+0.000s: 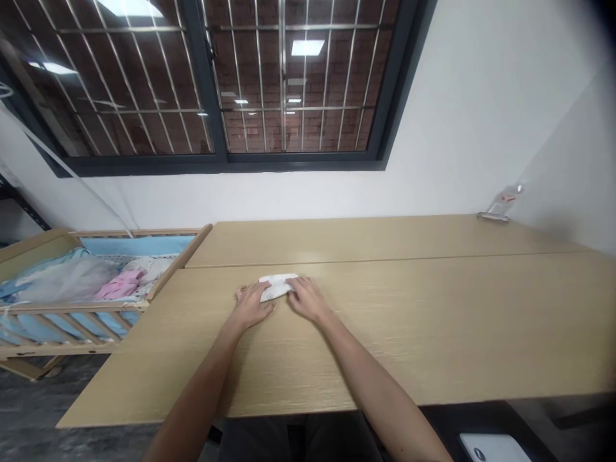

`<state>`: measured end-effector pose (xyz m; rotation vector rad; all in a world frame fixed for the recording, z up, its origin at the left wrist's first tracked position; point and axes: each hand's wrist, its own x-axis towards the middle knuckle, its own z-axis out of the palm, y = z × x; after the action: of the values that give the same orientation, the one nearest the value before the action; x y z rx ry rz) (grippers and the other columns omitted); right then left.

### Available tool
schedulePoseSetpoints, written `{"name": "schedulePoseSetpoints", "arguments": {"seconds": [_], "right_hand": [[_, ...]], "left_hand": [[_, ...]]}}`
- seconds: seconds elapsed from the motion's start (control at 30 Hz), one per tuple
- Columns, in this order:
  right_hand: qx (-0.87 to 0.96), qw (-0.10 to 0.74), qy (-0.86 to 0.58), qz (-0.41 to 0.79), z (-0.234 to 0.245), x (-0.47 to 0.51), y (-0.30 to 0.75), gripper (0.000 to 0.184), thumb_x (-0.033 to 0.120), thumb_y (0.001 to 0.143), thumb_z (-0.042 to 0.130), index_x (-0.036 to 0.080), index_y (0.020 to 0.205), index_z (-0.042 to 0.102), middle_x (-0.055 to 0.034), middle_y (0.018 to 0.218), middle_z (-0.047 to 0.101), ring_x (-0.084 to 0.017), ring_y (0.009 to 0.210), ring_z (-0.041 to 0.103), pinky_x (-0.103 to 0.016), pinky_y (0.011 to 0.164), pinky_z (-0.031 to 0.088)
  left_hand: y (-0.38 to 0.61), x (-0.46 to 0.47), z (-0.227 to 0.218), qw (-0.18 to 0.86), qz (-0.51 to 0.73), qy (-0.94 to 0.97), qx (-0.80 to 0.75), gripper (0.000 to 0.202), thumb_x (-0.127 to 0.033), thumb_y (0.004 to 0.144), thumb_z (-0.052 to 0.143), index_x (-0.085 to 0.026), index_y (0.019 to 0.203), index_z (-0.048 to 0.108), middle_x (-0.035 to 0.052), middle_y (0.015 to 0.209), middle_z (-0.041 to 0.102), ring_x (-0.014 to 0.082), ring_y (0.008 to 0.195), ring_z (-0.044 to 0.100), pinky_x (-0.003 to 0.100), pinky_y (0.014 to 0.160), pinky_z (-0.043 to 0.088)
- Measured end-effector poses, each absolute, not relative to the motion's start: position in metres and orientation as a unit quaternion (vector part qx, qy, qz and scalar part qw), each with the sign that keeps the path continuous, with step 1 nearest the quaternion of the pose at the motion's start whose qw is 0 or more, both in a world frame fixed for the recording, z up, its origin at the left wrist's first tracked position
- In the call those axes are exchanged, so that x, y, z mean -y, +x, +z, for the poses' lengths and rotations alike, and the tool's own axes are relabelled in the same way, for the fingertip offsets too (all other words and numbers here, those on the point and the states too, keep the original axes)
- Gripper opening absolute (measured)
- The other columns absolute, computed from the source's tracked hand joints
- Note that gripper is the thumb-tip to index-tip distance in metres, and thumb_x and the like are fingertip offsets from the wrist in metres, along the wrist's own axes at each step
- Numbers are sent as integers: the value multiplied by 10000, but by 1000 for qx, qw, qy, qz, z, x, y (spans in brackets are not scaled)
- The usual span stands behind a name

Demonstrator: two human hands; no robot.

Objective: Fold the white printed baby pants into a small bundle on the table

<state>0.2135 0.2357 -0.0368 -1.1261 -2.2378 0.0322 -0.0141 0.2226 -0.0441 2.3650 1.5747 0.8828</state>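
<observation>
A small white folded item [278, 286] with faint marks lies on the wooden table [385, 321]; whether it is a cloth or a diaper I cannot make out. My left hand [251, 304] is at its left end, with the fingers closed on the edge and the thumb towards me. At the opposite end, my right hand [305, 298] grips the corner with bent fingers. Both hands rest low over the tabletop, and the fingertips partly cover the item's ends.
To the left stands a wooden crib [180, 260] holding bedding and a pink cloth [120, 283]. A clear plastic bottle [505, 200] is at the table's far right corner. A white device [495, 448] lies below the front edge at right. A barred window [298, 83] is ahead.
</observation>
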Motion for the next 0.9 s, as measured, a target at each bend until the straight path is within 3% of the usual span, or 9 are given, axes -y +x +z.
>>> {"name": "schedulePoseSetpoints", "arguments": {"seconds": [0.1,0.23,0.33,0.43,0.53,0.63,0.73,0.9], "right_hand": [[808,383,-446,33,-32,-230,210,333,255,912,537,171,1230,595,-145,1135,672,-302,1093,585,-473,1018,437],[712,512,-457,150,-27,-222,204,434,337,902,596,197,1301,497,-119,1139,644,-276,1043,613,-449,950,500],[672,538,-409,304,-23,-219,201,645,404,878,678,229,1409,356,-86,1116,646,-236,977,644,-397,861,545],[634,527,-354,442,-20,-221,200,800,420,818,756,260,1437,276,-79,1148,654,-227,1002,665,-373,842,559],[560,537,-393,494,-21,-226,201,844,409,734,813,261,1394,308,-69,1112,666,-230,956,681,-359,789,567],[462,563,-489,480,-24,-232,206,785,432,684,835,251,1300,383,-69,1092,663,-233,918,686,-350,749,571],[422,567,-523,476,-28,-235,214,707,471,673,847,247,1208,442,-81,1123,652,-236,962,684,-359,806,574],[482,541,-486,488,-39,-239,221,633,367,619,884,263,1130,525,-78,1227,627,-242,1082,651,-383,894,560]], "left_hand": [[-15,-220,-37,100,333,782,-518,281,-295,958,521,-237,1195,661,103,1264,702,271,1223,587,475,1121,296],[-17,-216,-26,146,394,762,-492,310,-404,1003,457,-213,1109,676,98,1150,728,255,1117,630,430,1049,386],[-17,-213,-23,202,439,733,-479,399,-500,1006,427,-188,1066,668,78,1012,732,220,931,664,341,855,489],[-17,-216,-25,256,474,689,-484,488,-586,979,439,-155,1033,661,66,899,714,196,792,652,286,689,493],[-15,-220,-31,311,483,655,-491,528,-642,910,534,-136,1006,650,77,877,713,195,769,664,272,645,498],[-13,-220,-37,373,460,635,-496,587,-652,860,605,-127,1121,593,65,803,716,174,632,661,262,553,496],[-9,-215,-42,417,416,636,-499,654,-597,845,663,-133,1269,483,23,721,702,143,487,596,245,460,453],[-8,-209,-41,439,352,660,-498,664,-542,839,692,-171,1322,429,-13,732,687,129,485,574,239,471,426]]}}
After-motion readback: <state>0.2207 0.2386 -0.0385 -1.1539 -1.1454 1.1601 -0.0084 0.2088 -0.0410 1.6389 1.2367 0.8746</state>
